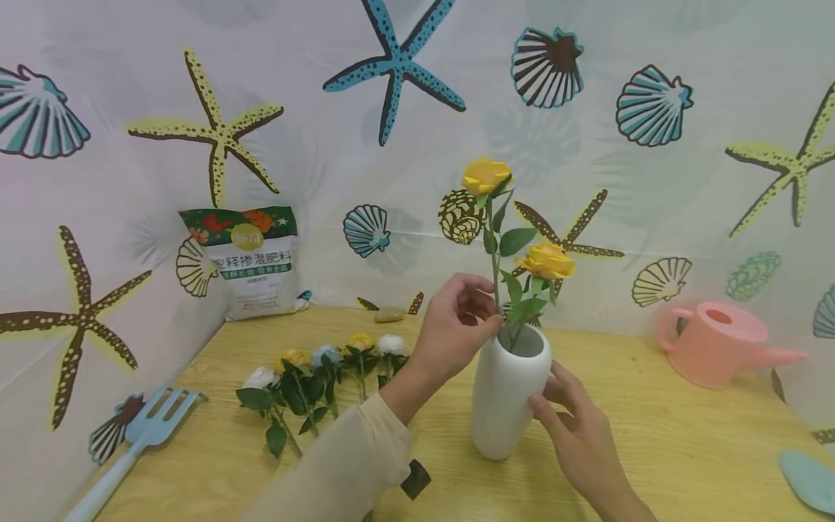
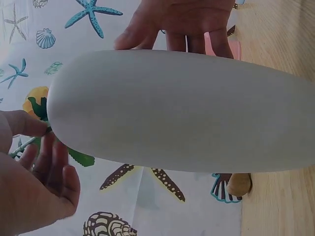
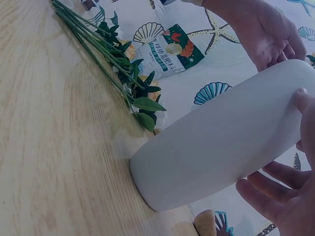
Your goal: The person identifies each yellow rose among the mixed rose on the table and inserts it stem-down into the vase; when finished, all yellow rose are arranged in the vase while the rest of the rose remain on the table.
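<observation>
A white vase (image 1: 505, 399) stands on the wooden table, slightly tilted in the head view. My right hand (image 1: 580, 428) holds its right side, thumb and fingers spread round the wall. At the rim, my left hand (image 1: 453, 326) pinches the stem of a taller yellow rose (image 1: 485, 176) between thumb and fingers. The lower end of that stem is hidden by the hand and rim. A second yellow rose (image 1: 546, 261) leans right, its stem inside the vase mouth. In the left wrist view the vase (image 2: 172, 113) covers most of the flowers.
Several white, blue and yellow roses (image 1: 326, 355) lie left of the vase. Further left are a blue hand fork (image 1: 153, 428) and a fertilizer bag (image 1: 261, 283). A pink watering can (image 1: 717, 348) stands right, a blue-green object (image 1: 809, 478) nearer. A stone (image 1: 389, 315) lies behind.
</observation>
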Demonstrator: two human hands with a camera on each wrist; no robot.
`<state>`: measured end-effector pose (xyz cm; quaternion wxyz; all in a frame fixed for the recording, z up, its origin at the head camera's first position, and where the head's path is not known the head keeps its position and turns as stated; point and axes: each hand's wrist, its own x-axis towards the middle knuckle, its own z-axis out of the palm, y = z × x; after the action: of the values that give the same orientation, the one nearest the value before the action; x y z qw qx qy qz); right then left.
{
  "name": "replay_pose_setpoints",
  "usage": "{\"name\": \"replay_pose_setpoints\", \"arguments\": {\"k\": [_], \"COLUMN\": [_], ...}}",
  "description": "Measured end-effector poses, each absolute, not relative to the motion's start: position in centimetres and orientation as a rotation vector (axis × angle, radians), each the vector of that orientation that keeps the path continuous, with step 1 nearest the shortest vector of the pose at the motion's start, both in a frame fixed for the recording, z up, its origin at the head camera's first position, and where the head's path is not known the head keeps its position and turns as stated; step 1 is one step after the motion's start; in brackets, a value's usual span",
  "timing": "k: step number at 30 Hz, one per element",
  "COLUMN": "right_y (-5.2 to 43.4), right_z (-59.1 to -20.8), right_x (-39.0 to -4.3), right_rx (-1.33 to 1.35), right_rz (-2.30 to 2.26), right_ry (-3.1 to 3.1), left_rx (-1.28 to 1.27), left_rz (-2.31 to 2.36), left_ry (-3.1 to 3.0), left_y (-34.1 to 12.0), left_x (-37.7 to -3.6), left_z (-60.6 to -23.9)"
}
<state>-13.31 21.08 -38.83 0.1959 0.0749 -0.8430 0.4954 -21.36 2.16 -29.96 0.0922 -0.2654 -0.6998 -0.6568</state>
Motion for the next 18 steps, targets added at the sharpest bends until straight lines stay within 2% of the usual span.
{"name": "replay_pose_setpoints", "arguments": {"k": [11,18], "right_y": [21.0,20.9], "right_z": [-38.9,-38.7], "right_x": [-13.1,-13.2], "right_rx": [0.180,0.195], "right_rz": [1.416,1.393], "right_ry": [-2.378,-2.367], "left_rx": [-0.589,-0.530], "left_rz": [-1.783,-1.897], "left_ry": [-2.398,-2.299], "left_y": [1.8,1.6], "left_x": [-21.4,-21.7], "left_z": [-28.8,-28.3]}}
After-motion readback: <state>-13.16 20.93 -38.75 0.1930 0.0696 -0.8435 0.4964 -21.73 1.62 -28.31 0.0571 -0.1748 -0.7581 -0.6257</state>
